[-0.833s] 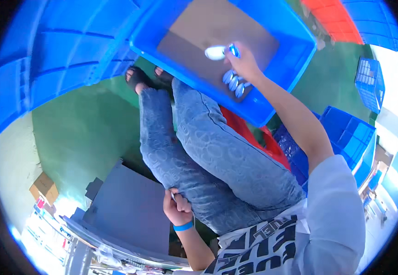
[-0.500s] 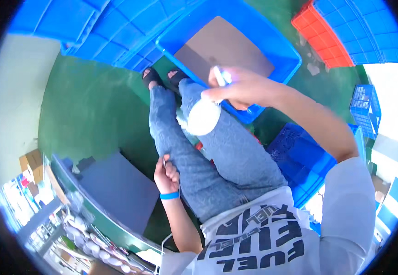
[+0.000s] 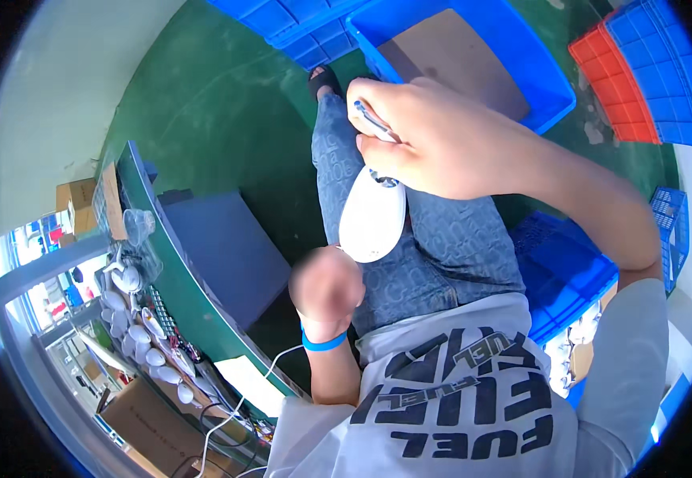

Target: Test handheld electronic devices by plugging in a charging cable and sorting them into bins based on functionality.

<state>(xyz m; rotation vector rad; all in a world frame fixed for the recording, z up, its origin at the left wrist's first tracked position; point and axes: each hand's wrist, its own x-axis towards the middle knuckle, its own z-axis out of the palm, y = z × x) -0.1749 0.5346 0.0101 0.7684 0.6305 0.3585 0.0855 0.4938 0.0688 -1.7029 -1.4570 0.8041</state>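
My right hand [image 3: 442, 143] is closed around the handle of a white oval-headed handheld device [image 3: 372, 219]. A narrow white and dark part sticks out between the thumb and fingers, and small dark round details sit where the head meets the hand. The smooth oval hangs downward above my lap. Just below its lower end is my left hand [image 3: 326, 291], with a blue wristband [image 3: 324, 342]. Its fingers are smeared, so I cannot tell whether it touches the device or holds anything.
Beyond my right hand stands a blue bin [image 3: 557, 107] with brown cardboard inside. Red and blue crates [image 3: 617, 92] are at the far right, another blue bin [image 3: 577, 275] beside my right thigh. On the left, a green-topped table [image 3: 194, 279] bears several white oval pieces [image 3: 135, 338] and a white cable [image 3: 238, 402].
My right hand has brought the white device nearer to my body. My left hand has moved up and right from beside my thigh toward the device. The view has shifted left.
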